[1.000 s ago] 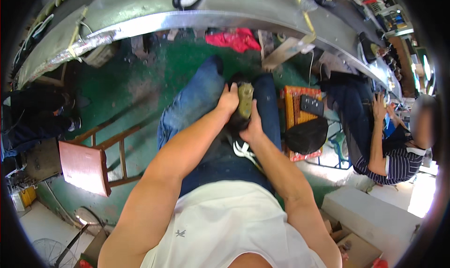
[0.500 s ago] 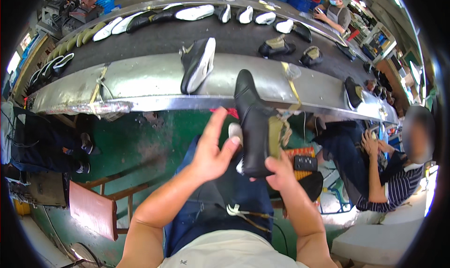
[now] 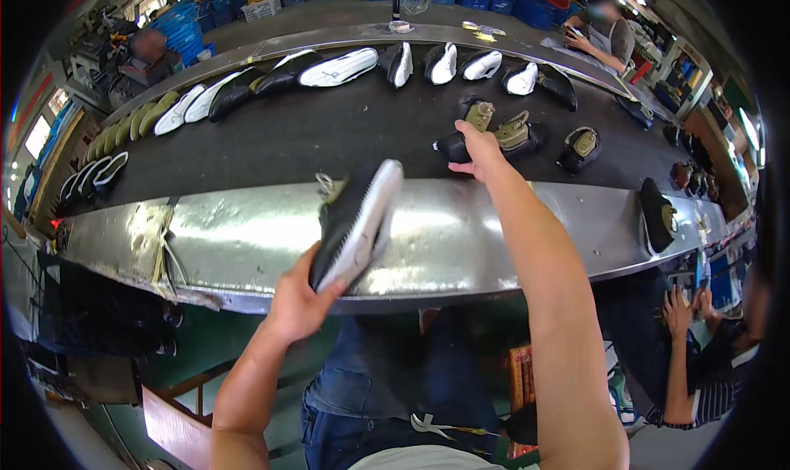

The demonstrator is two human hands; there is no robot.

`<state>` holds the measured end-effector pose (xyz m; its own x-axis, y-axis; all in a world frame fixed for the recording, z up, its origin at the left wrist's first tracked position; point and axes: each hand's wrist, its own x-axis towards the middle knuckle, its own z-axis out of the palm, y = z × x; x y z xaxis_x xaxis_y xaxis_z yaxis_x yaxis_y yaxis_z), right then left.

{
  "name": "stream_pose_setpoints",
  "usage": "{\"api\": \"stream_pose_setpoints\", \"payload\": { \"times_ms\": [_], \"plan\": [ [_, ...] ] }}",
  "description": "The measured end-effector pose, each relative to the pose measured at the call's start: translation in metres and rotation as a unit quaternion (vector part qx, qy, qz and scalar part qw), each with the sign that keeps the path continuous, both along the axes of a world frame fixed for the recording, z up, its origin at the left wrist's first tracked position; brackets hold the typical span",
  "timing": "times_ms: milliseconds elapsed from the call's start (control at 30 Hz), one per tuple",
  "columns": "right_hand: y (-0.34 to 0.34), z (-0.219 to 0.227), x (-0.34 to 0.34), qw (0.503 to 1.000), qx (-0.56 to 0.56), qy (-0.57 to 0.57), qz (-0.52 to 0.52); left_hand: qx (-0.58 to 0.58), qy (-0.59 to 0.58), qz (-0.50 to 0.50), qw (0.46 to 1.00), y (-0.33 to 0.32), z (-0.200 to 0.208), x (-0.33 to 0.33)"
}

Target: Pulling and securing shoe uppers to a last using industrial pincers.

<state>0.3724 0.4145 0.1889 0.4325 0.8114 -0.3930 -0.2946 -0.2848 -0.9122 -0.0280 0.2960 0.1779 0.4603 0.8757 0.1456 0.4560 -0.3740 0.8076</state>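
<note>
My left hand is closed round one end of a black shoe with a white sole, tilted up over the metal ledge and slightly blurred. My right hand reaches out over the dark belt, its fingers closed on a black shoe upper with an olive-green inside. Part of that upper is hidden behind the hand. Touching or very near it, another black shoe upper with olive lining and laces rests on the belt. A similar black and olive upper lies farther right.
Along the far side of the belt runs a row of shoes and white soles. The shiny metal ledge borders the near side, with a black shoe at its right. Co-workers sit at right and stand beyond the belt. A wooden stool is at lower left.
My right hand has carried the black upper from over my lap forward onto the belt. My left hand, open before, has taken hold of the white-soled shoe on the ledge.
</note>
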Motion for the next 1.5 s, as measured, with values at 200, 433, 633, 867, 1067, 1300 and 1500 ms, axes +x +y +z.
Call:
{"api": "stream_pose_setpoints", "payload": {
  "times_ms": [200,433,633,867,1067,1300,1500],
  "plan": [
    [0.067,0.012,0.028,0.920,-0.151,-0.361,-0.029,-0.038,0.062,-0.107,0.992,0.018,0.009,0.021],
    [0.068,0.021,0.047,0.684,-0.226,-0.682,0.128,-0.003,0.072,-0.283,0.956,0.032,0.013,0.057],
    [-0.059,0.039,0.118,0.739,-0.044,-0.671,0.037,-0.077,0.054,-0.313,0.945,0.123,0.012,0.057],
    [-0.221,-0.093,0.230,0.679,-0.085,-0.726,-0.068,0.028,-0.010,0.044,0.999,0.346,-0.051,0.250],
    [-0.219,-0.081,0.220,0.690,-0.130,-0.705,-0.099,-0.108,0.086,0.137,0.981,0.404,-0.033,0.404],
    [-0.207,-0.078,0.208,0.721,-0.114,-0.675,-0.104,-0.040,0.197,0.206,0.958,0.435,-0.044,0.440],
    [-0.209,-0.072,0.202,0.727,-0.100,-0.669,-0.120,0.025,0.201,0.082,0.976,0.421,-0.023,0.284]
  ]
}}
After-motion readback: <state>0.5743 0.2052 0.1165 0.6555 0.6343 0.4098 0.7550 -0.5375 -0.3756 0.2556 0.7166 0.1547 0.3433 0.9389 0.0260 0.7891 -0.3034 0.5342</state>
